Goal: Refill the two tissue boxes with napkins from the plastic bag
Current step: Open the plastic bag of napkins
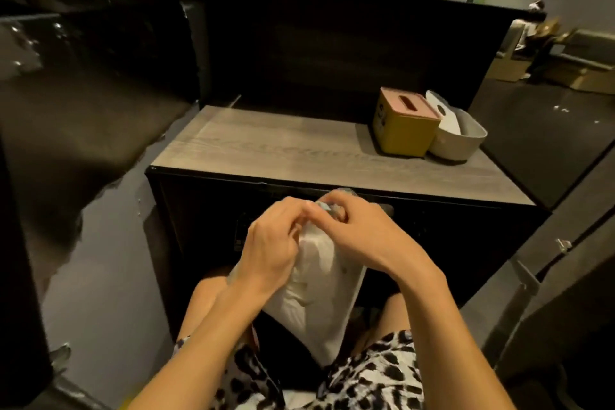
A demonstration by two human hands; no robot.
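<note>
Head view: left hand (pixel 269 243) and right hand (pixel 357 236) both pinch the neck of a clear plastic bag of white napkins (pixel 316 289). Yellow pink-lidded tissue box (pixel 404 123) touches white open-lidded box (pixel 457 136), desk's (pixel 266 146) far right corner; contents not visible.

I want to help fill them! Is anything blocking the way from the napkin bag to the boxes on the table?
Nothing on the table does. Both hands grip the plastic bag below its edge; the yellow box still wears its pink lid.

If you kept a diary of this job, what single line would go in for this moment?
step: opening plastic bag | left hand, right hand: both grip bag top | yellow tissue box, white tissue box: on table, untouched
</note>
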